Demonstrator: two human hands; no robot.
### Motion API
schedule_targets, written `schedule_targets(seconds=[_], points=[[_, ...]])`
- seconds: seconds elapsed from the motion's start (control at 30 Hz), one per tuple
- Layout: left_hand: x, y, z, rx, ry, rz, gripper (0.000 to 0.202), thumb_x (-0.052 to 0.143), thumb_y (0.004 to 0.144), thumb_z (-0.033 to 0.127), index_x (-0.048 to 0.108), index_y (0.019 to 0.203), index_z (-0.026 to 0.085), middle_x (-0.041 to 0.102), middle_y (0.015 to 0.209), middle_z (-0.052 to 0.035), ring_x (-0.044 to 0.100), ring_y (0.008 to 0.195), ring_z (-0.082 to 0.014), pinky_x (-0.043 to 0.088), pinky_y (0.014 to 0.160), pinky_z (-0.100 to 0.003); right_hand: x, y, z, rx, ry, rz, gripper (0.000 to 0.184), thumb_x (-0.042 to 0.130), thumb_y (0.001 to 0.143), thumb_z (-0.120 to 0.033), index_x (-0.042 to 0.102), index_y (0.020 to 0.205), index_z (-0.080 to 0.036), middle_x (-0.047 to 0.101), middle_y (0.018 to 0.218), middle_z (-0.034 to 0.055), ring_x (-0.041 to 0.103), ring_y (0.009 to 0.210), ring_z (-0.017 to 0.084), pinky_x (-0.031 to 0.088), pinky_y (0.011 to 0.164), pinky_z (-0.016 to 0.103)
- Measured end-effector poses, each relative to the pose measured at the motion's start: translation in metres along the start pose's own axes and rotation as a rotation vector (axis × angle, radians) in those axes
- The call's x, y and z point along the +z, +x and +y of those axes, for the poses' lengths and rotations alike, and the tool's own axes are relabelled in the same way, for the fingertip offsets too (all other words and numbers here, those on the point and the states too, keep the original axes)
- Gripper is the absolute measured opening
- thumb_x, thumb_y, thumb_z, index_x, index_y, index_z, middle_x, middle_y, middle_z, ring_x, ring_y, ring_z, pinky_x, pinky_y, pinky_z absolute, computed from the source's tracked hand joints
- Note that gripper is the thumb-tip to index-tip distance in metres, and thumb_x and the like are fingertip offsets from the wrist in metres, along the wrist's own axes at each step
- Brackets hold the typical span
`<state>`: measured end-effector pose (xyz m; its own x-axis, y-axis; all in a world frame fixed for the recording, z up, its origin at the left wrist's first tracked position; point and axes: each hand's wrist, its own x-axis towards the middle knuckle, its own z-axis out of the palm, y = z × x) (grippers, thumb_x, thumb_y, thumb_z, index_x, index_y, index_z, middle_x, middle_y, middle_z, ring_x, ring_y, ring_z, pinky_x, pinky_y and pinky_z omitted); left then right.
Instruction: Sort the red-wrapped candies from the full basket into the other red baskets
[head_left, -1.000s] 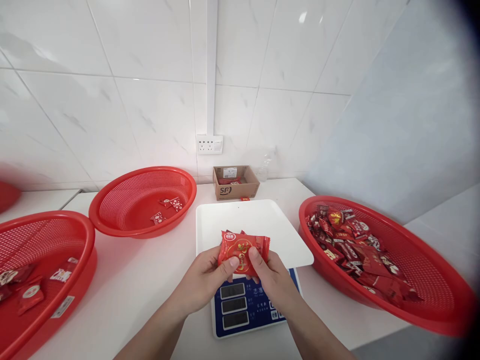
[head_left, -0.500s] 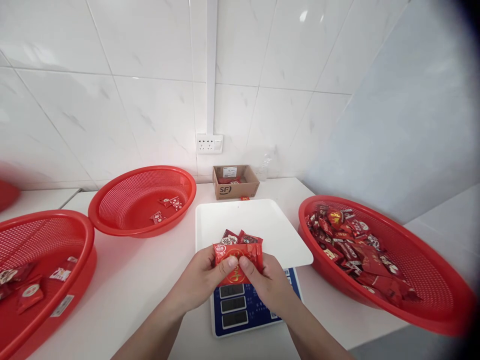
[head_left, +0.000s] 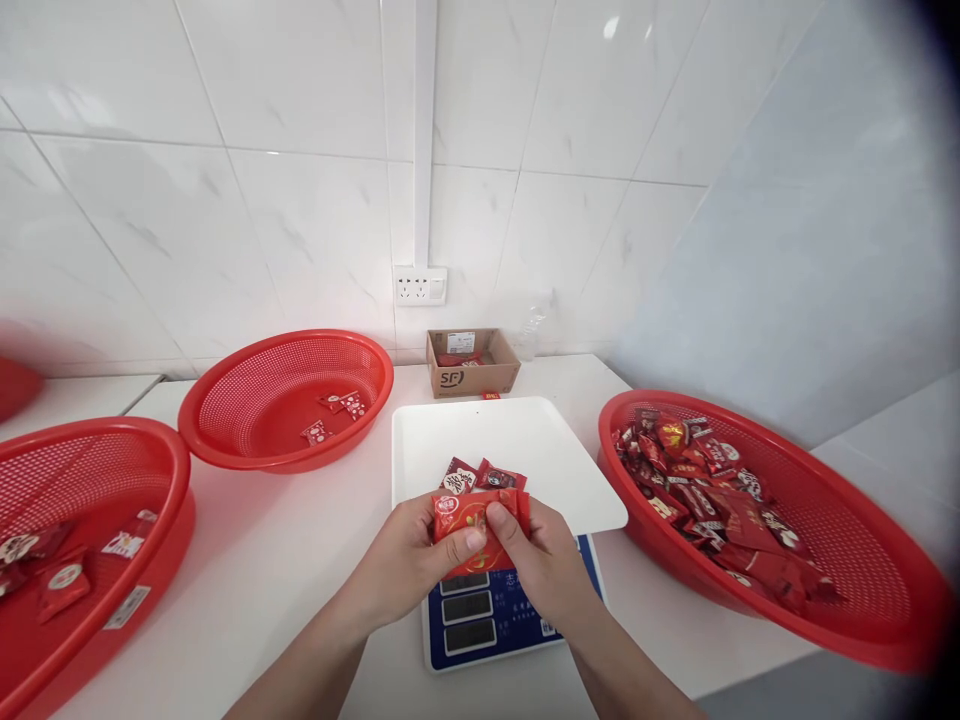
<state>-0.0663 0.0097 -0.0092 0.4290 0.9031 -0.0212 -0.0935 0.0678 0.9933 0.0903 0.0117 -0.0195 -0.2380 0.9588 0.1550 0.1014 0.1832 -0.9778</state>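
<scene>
Red packet (head_left: pixel 466 517) pinched by both hands (head_left: pixel 415 562) (head_left: pixel 545 566).

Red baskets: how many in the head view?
3. A near-left basket, a back-left basket left of the scale, and a right basket. A red sliver at the far left edge may be a fourth, mostly out of frame.

The left hand (head_left: pixel 409 560) and right hand (head_left: pixel 544 560) cover the lower part of the red packet (head_left: pixel 472 515) and the upper strip of the blue panel of the scale (head_left: pixel 480 630), whose display digits cannot be read. The near-left basket (head_left: pixel 112 430) is cut off by the left and bottom edges. A red shape (head_left: pixel 11 385) beyond it is only a blur. The right basket (head_left: pixel 847 540) fades into the dark border on its outer side. The contents of the cardboard box (head_left: pixel 471 362) are too small to tell.
</scene>
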Motion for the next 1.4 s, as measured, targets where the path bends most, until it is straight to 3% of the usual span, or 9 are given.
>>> schedule_targets(seconds=[0.1, 0.27, 0.43, 0.63, 0.77, 0.93, 1.07, 1.2, 1.4], points=[[-0.002, -0.001, 0.001, -0.031, 0.021, -0.052, 0.030, 0.064, 0.076, 0.040, 0.061, 0.092, 0.014, 0.060, 0.078, -0.0009, 0.051, 0.071, -0.0138, 0.041, 0.065, -0.024, 0.000, 0.000, 0.000, 0.014, -0.028, 0.047, 0.034, 0.048, 0.086, -0.046, 0.062, 0.074, -0.017, 0.065, 0.072, 0.0018, 0.058, 0.068, 0.015, 0.047, 0.064, 0.025], [-0.002, -0.003, 0.002, -0.041, 0.086, -0.042, 0.025, 0.061, 0.078, 0.037, 0.063, 0.087, 0.014, 0.059, 0.076, -0.0003, 0.049, 0.069, -0.0134, 0.040, 0.064, -0.024, 0.004, -0.002, -0.001, 0.005, -0.069, 0.077, 0.033, 0.047, 0.086, -0.045, 0.057, 0.072, -0.018, 0.062, 0.069, 0.0006, 0.055, 0.065, 0.014, 0.045, 0.061, 0.024], [0.003, -0.003, 0.001, -0.027, 0.020, 0.006, 0.023, 0.061, 0.079, 0.033, 0.063, 0.090, 0.013, 0.060, 0.080, -0.0018, 0.049, 0.073, -0.0140, 0.041, 0.068, -0.025, 0.006, -0.002, 0.000, 0.000, -0.038, 0.082, 0.033, 0.047, 0.086, -0.046, 0.058, 0.074, -0.017, 0.063, 0.072, 0.0020, 0.056, 0.068, 0.015, 0.046, 0.065, 0.024], [0.008, -0.002, -0.002, 0.005, -0.078, 0.071, 0.016, 0.063, 0.077, 0.029, 0.061, 0.081, 0.013, 0.058, 0.072, 0.0003, 0.050, 0.068, -0.0119, 0.041, 0.064, -0.023, 0.006, -0.002, 0.001, 0.072, 0.086, 0.001, 0.035, 0.046, 0.086, -0.049, 0.058, 0.080, -0.018, 0.062, 0.075, 0.0025, 0.056, 0.072, 0.016, 0.047, 0.068, 0.026], [0.006, -0.003, 0.000, 0.051, -0.110, 0.081, 0.016, 0.064, 0.077, 0.029, 0.062, 0.083, 0.014, 0.061, 0.076, -0.0006, 0.054, 0.072, -0.0135, 0.044, 0.068, -0.024, 0.005, -0.002, 0.001, 0.024, 0.111, -0.047, 0.034, 0.049, 0.083, -0.052, 0.058, 0.083, -0.018, 0.054, 0.066, -0.0010, 0.051, 0.061, 0.013, 0.045, 0.059, 0.024], [0.002, 0.000, 0.001, 0.076, -0.111, 0.116, 0.020, 0.062, 0.078, 0.034, 0.062, 0.079, 0.014, 0.062, 0.071, -0.0007, 0.057, 0.066, -0.0142, 0.047, 0.064, -0.025, 0.006, -0.001, 0.003, 0.076, 0.087, -0.080, 0.034, 0.051, 0.082, -0.051, 0.059, 0.084, -0.017, 0.055, 0.066, -0.0005, 0.047, 0.056, 0.011, 0.042, 0.053, 0.023], [0.001, 0.001, -0.001, 0.108, -0.016, 0.076, 0.027, 0.055, 0.084, 0.038, 0.064, 0.090, 0.014, 0.064, 0.077, -0.0030, 0.058, 0.075, -0.0169, 0.047, 0.071, -0.027, 0.005, -0.001, 0.002, 0.011, 0.064, -0.016, 0.029, 0.052, 0.084, -0.045, 0.061, 0.090, -0.019, 0.061, 0.074, 0.0010, 0.054, 0.068, 0.014, 0.046, 0.065, 0.026], [0.002, 0.001, -0.003, 0.136, 0.016, 0.157, 0.031, 0.050, 0.085, 0.044, 0.061, 0.086, 0.015, 0.064, 0.079, -0.0034, 0.057, 0.075, -0.0163, 0.046, 0.071, -0.027, 0.005, -0.001, -0.001, -0.026, 0.053, 0.020, 0.027, 0.053, 0.084, -0.043, 0.063, 0.090, -0.020, 0.064, 0.081, 0.0019, 0.057, 0.078, 0.017, 0.047, 0.072, 0.027], [0.000, 0.000, -0.007, 0.110, -0.099, 0.346, 0.032, 0.063, 0.076, 0.044, 0.049, 0.066, 0.017, 0.053, 0.058, 0.0053, 0.046, 0.052, -0.0075, 0.039, 0.050, -0.018, 0.007, -0.002, 0.006, 0.039, 0.122, -0.033, 0.043, 0.057, 0.073, -0.060, 0.062, 0.087, -0.019, 0.055, 0.061, -0.0008, 0.051, 0.059, 0.015, 0.043, 0.056, 0.025]])
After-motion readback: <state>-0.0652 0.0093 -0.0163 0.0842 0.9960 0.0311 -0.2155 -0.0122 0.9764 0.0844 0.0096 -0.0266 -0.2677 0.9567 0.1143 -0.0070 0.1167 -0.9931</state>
